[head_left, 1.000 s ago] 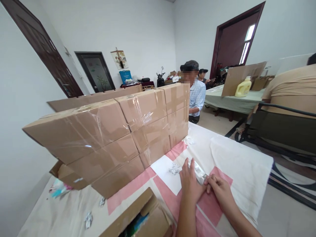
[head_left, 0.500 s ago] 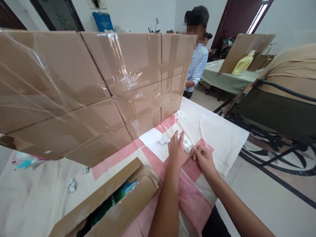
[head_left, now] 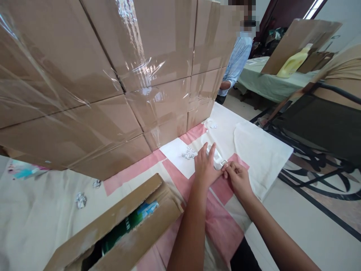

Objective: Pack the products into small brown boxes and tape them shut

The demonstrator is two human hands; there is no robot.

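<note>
A long white plastic device (head_left: 217,158) with a small grey patch at its near end lies over the pink and cream cloth. My left hand (head_left: 205,165) is curled around its left side, thumb towards the near end and fingers bent over it. At that same end, my right hand (head_left: 237,176) has its fingers closed in a pinch, close to the left thumb. What sits between the right fingertips is hidden. Left of the device, crumpled paper (head_left: 188,153) rests on a white sheet (head_left: 176,155).
Taped cardboard boxes (head_left: 158,101) form a wall along the table's far side. An open carton (head_left: 160,214) with green packets stands at front left. Paper balls (head_left: 81,200) lie beyond it. A person (head_left: 238,60) stands behind; a chair (head_left: 316,116) is at right.
The view has tilted down and slightly left, so the boxes fill more of the top. Both hands keep nearly the same hold at the white device.
</note>
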